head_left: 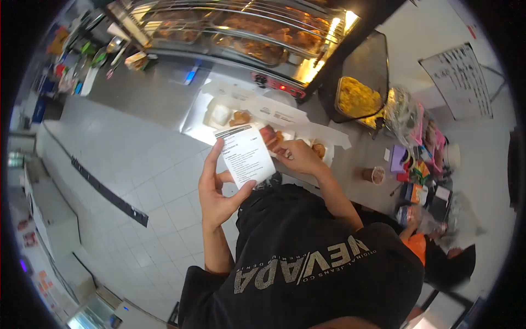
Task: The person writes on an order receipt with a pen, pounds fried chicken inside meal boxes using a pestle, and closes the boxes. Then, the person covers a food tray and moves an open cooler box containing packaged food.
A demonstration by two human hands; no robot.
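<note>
My left hand (219, 194) holds a printed paper receipt (246, 156) upright, pinched between thumb and fingers, its text facing me. My right hand (302, 157) is over an open white takeaway box, its fingertips closed together beside a reddish-brown piece of food (269, 134). Whether those fingertips grip the food or the box edge I cannot make out. The box lid (274, 111) stands folded back. To the left, another open white box (211, 116) holds a white round item and a fried piece (240, 118). A further fried piece (318, 148) sits right of my hand.
Behind the boxes is a lit food warmer (263, 38) with trays of fried food. A tray of yellow food (359, 98) stands to its right. A drink cup (377, 175) is on the metal counter (148, 85). At right, another person's hand (410, 216) is near plastic bags.
</note>
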